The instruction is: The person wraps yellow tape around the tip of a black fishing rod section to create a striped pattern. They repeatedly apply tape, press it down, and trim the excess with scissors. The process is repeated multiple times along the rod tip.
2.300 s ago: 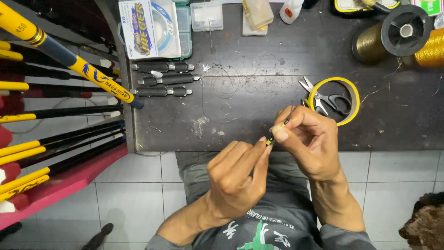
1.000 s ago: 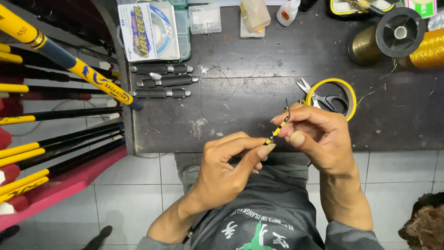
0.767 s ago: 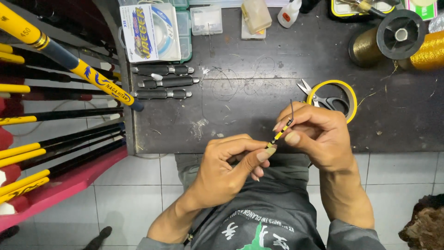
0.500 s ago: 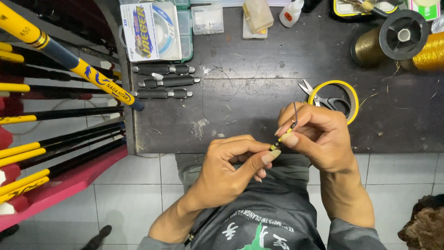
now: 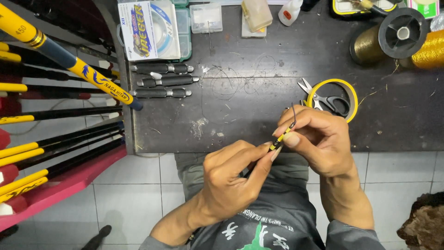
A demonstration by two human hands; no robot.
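Note:
My left hand (image 5: 231,178) and my right hand (image 5: 317,139) meet over the front edge of a dark worktable (image 5: 259,125). Between their fingertips they pinch a thin black-and-yellow rod tip (image 5: 283,135), tilted up to the right, with a fine dark wire sticking out of its upper end. Both hands grip the same piece, the left at the lower end, the right at the upper end.
Scissors (image 5: 323,98) lie inside a yellow tape ring (image 5: 352,95) just behind my right hand. Three dark rod handles (image 5: 162,81) lie at the table's left. Gold thread spools (image 5: 370,44), a line package (image 5: 148,30) and small boxes stand at the back. Yellow-and-black fishing rods (image 5: 55,120) lean at left.
Both hands have shifted slightly right and up with the rod tip. The left fingers have slid closer to the right hand's fingers.

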